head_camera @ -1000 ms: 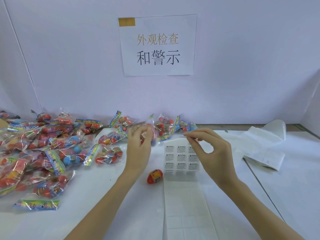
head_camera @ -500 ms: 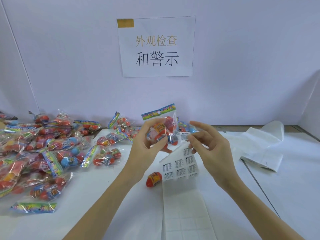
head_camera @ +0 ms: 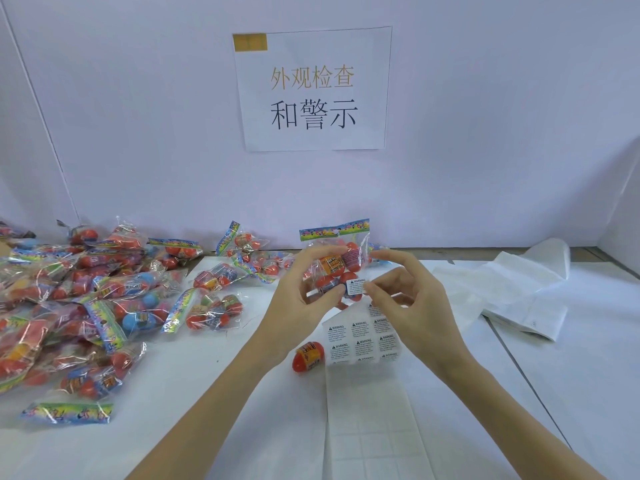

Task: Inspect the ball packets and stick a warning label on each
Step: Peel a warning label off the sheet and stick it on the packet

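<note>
My left hand [head_camera: 300,299] grips a clear ball packet [head_camera: 341,259] upright above the table; it has a colourful header strip and red and orange balls inside. My right hand [head_camera: 408,299] pinches a small white warning label [head_camera: 356,286] against the packet's lower front. Below the hands lies the label sheet [head_camera: 360,341], with printed warning labels at its upper end and peeled backing below. A large pile of ball packets [head_camera: 86,306] covers the left of the table.
A single loose red-orange ball [head_camera: 308,356] lies beside the label sheet. Folded white paper sheets [head_camera: 519,299] lie at the right. A paper sign [head_camera: 311,88] with characters hangs on the back wall. A table seam runs diagonally at the right.
My left hand lifted a packet from the pile and holds it upright. My right hand peeled a label off the sheet and brought it onto the packet's front.
</note>
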The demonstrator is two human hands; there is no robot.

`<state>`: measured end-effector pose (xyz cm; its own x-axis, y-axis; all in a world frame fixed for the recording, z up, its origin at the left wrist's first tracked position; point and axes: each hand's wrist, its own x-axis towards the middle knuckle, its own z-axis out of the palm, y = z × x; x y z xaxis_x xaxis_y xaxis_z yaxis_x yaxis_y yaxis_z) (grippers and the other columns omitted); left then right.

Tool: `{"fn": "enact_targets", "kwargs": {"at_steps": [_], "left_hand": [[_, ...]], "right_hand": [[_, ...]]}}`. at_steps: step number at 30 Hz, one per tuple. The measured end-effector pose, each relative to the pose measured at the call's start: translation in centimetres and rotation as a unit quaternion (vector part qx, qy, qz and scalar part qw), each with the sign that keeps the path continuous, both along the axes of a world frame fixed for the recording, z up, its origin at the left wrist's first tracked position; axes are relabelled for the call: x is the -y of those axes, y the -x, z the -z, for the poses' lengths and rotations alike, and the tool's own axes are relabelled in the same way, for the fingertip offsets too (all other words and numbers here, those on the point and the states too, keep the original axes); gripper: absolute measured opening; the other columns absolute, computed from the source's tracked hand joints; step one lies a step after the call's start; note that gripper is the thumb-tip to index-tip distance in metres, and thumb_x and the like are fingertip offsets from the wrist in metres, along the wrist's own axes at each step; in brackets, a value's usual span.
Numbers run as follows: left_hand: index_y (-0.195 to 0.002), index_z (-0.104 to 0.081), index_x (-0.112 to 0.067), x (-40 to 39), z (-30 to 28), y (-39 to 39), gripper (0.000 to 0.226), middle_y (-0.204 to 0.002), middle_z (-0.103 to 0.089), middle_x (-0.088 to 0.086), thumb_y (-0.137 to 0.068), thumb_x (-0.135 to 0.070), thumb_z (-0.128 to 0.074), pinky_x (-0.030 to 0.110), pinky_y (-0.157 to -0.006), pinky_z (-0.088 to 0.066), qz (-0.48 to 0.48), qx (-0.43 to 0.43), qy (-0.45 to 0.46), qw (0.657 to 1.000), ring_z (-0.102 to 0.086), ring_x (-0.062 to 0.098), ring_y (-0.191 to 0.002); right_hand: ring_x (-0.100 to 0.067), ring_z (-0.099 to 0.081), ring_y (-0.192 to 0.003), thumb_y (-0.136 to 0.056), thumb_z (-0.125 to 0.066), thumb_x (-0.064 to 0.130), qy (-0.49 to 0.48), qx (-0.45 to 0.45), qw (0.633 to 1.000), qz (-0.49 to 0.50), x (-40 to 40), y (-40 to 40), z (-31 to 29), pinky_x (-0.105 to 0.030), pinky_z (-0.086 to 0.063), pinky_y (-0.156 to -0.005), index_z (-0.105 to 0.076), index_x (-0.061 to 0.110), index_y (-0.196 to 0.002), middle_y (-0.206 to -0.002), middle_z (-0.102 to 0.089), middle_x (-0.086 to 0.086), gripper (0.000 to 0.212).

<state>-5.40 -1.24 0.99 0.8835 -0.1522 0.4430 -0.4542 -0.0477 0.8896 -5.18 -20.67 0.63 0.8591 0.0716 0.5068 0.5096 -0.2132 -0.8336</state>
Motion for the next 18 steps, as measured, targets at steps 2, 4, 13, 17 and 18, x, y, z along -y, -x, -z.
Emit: {"fn": "enact_targets", "kwargs": {"at_steps": [2,4,13,17,18], "left_hand": [[-0.133,-0.062,-0.028,-0.03,-0.07,0.07,0.045,-0.142,-0.06,-0.01,-0.097,-0.002,-0.065,0.042,-0.09,-0.063,0.0,-0.001,0.002,1.0,-0.072,0.023,-0.111],[-0.132,-0.063,-0.029,0.06,-0.16,0.15,0.041,-0.14,-0.061,-0.011,-0.096,-0.011,-0.069,0.039,-0.089,-0.063,-0.005,-0.003,0.004,1.0,-0.071,0.02,-0.111],[-0.129,-0.063,-0.029,0.57,0.27,0.05,0.045,-0.134,-0.066,-0.008,-0.092,-0.01,-0.079,0.032,-0.08,-0.062,-0.019,-0.015,0.019,1.0,-0.075,0.026,-0.103],[-0.132,-0.062,-0.026,0.35,0.15,-0.02,0.045,-0.136,-0.065,-0.01,-0.093,-0.01,-0.078,0.035,-0.081,-0.063,0.007,-0.011,0.04,0.999,-0.074,0.027,-0.106],[-0.132,-0.061,-0.025,0.4,0.13,0.02,0.045,-0.136,-0.065,-0.01,-0.093,-0.011,-0.078,0.036,-0.081,-0.063,0.014,-0.009,0.042,0.999,-0.074,0.027,-0.106]], "right_hand": [[-0.014,-0.073,-0.082,-0.093,-0.075,0.009,0.006,0.002,1.0,0.001,0.03,0.02,0.02,-0.026,-0.057,-0.077,-0.064,0.026,-0.126,-0.081,-0.076,0.008,0.038],[-0.014,-0.073,-0.082,-0.093,-0.076,0.009,0.007,0.002,1.0,-0.001,0.06,0.07,0.05,-0.026,-0.057,-0.077,-0.065,0.026,-0.125,-0.081,-0.075,0.008,0.038],[-0.011,-0.068,-0.075,-0.091,-0.079,0.029,0.086,0.002,0.995,0.058,0.11,-0.03,0.49,-0.02,-0.053,-0.067,-0.061,0.034,-0.127,-0.089,-0.067,0.009,0.041],[-0.007,-0.067,-0.072,-0.09,-0.072,0.048,0.028,-0.085,0.995,0.038,0.16,-0.22,-0.01,-0.021,-0.054,-0.067,-0.066,0.035,-0.121,-0.096,-0.07,0.009,0.034],[-0.005,-0.068,-0.073,-0.089,-0.069,0.052,0.019,-0.1,0.995,0.018,0.05,-0.17,-0.08,-0.022,-0.055,-0.069,-0.07,0.033,-0.117,-0.094,-0.073,0.008,0.034]]}}
